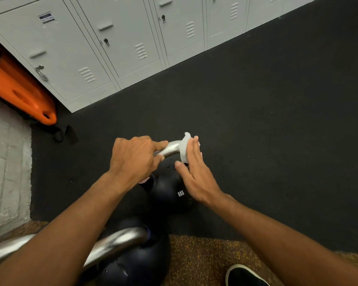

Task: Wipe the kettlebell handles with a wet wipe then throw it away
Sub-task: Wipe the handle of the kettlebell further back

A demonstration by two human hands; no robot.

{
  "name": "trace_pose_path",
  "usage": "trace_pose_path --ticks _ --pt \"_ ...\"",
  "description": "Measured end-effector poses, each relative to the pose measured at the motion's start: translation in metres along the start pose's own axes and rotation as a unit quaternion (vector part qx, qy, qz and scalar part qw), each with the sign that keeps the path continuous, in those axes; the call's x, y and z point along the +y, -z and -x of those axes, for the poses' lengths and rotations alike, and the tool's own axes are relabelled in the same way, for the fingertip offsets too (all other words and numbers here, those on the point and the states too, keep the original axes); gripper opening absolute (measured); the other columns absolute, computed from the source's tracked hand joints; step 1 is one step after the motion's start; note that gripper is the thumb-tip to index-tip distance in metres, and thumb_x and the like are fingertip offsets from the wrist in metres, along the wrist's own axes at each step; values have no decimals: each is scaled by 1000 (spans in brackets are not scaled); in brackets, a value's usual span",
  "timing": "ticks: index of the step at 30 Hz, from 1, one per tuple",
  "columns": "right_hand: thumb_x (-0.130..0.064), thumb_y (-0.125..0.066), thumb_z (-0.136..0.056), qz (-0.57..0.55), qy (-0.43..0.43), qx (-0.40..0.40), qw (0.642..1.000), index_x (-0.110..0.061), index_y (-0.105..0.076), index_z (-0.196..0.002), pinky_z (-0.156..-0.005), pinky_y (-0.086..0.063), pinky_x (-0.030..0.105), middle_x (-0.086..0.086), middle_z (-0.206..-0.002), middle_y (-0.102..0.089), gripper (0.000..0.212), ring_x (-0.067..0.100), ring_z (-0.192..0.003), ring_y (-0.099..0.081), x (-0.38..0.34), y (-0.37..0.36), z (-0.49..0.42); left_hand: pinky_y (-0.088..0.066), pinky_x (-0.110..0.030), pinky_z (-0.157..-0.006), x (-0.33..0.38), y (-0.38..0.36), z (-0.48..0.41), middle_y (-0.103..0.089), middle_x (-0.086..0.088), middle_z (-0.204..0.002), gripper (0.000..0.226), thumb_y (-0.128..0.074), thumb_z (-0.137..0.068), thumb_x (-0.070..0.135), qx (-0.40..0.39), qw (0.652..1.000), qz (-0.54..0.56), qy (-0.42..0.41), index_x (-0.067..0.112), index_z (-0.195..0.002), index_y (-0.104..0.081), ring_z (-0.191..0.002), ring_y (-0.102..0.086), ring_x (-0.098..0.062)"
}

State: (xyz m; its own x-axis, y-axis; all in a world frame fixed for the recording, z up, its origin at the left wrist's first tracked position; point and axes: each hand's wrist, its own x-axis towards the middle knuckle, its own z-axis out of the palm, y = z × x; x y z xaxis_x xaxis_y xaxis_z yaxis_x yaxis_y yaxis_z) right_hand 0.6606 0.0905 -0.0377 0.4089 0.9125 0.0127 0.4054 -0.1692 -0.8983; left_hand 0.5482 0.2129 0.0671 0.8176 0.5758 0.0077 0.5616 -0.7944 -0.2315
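A black kettlebell (170, 195) marked 8KG stands on the dark floor, its silver handle (170, 149) pointing away from me. My left hand (134, 157) grips the left part of that handle. A white wet wipe (184, 149) is wrapped over the handle's right bend, and my right hand (194, 172) holds it there between thumb and fingers. A second, nearer black kettlebell (139, 263) with a silver handle (116, 244) sits at the bottom, partly hidden by my left forearm.
Grey lockers (116, 42) line the far wall. An orange board (19, 87) leans at the left beside a pale brick wall (6, 172). A black mat (277, 131) covers the floor; speckled brown flooring (198, 256) and my dark shoe (244, 275) lie at the bottom.
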Motion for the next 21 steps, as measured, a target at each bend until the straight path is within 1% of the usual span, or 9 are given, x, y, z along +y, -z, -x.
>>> trace_pose_path --ticks 3,7,11,13,16,18,21 --pt "-42 -37 -103 47 29 -7 998 -25 26 -148 -120 10 29 -6 -159 30 79 5 -147 25 0 0 2 -39 -33 -64 0 1 0 -59 6 -90 32 -47 -99 50 -1 1000 0 1 49 -130 -54 -73 -58 -14" --pt "-47 -33 -103 121 41 -29 991 -22 29 -146 -120 13 31 -1 -158 34 80 6 -145 30 7 -7 14 -38 -32 -62 2 0 0 -61 6 -89 30 -48 -98 49 11 1000 -4 4 47 -127 -57 -72 -60 -14" --pt "-43 -35 -103 98 31 2 995 -19 25 -151 -120 12 30 0 -160 30 80 7 -147 27 4 -5 0 -36 -32 -63 0 -1 0 -64 6 -93 30 -50 -98 50 19 1000 0 8 47 -126 -59 -78 -64 -17" --pt "-42 -35 -103 87 26 15 996 -20 24 -152 -121 11 31 0 -161 28 80 7 -147 25 5 -4 -3 -35 -33 -63 1 -1 1 -65 5 -93 30 -50 -97 50 20 1000 3 6 47 -126 -59 -77 -63 -16" --pt "-43 -34 -103 94 29 -12 995 -24 30 -147 -121 11 32 -2 -159 32 79 5 -145 29 5 -8 10 -38 -32 -64 1 0 2 -64 6 -92 28 -49 -97 50 18 1000 4 7 46 -124 -59 -77 -63 -15" --pt "-44 -32 -103 110 34 -25 993 -23 30 -145 -121 12 33 -1 -158 34 78 5 -144 31 6 -11 18 -38 -32 -64 1 0 2 -64 6 -92 29 -50 -97 51 19 1000 10 6 48 -125 -58 -78 -64 -15" --pt "-41 -34 -103 118 34 -5 992 -21 29 -145 -120 13 32 -2 -157 34 78 8 -145 30 5 -12 10 -34 -32 -63 0 -2 1 -64 6 -92 29 -50 -97 51 26 1000 1 10 48 -124 -58 -80 -64 -16"
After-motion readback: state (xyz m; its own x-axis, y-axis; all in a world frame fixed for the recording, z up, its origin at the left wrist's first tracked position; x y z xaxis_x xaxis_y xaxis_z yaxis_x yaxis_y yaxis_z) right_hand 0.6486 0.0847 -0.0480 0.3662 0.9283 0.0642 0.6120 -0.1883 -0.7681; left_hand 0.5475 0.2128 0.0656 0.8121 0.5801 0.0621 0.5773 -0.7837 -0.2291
